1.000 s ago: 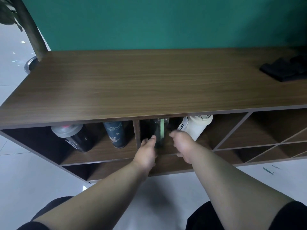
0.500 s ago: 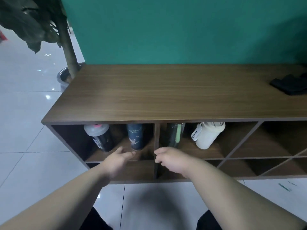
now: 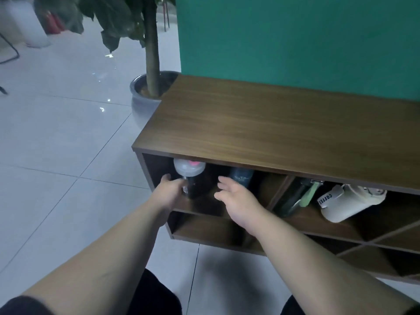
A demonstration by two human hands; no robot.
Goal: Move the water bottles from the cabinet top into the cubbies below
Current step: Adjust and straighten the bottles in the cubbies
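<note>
Four bottles stand in the upper cubbies of the wooden cabinet point(image 3: 272, 133). A black shaker bottle point(image 3: 193, 178) with a grey lid is in the left cubby, beside a dark blue bottle point(image 3: 241, 178). A dark bottle with a green strap point(image 3: 297, 197) and a white bottle point(image 3: 347, 204) lean in the cubby to the right. My left hand point(image 3: 170, 189) is at the shaker's left side, fingers curled over its lower front. My right hand point(image 3: 236, 197) hovers open just right of the shaker, in front of the blue bottle, with its palm turned left.
A potted plant point(image 3: 147, 87) in a grey pot stands against the cabinet's left end. Lower cubbies point(image 3: 204, 228) and diagonal compartments point(image 3: 375, 242) lie below and to the right. A teal wall point(image 3: 295, 42) backs the cabinet. White floor tiles point(image 3: 68, 155) spread to the left.
Both hands moved left, from the green-strap bottle in the middle cubby to the left cubby. My left hand now touches the shaker bottle. The view swung left.
</note>
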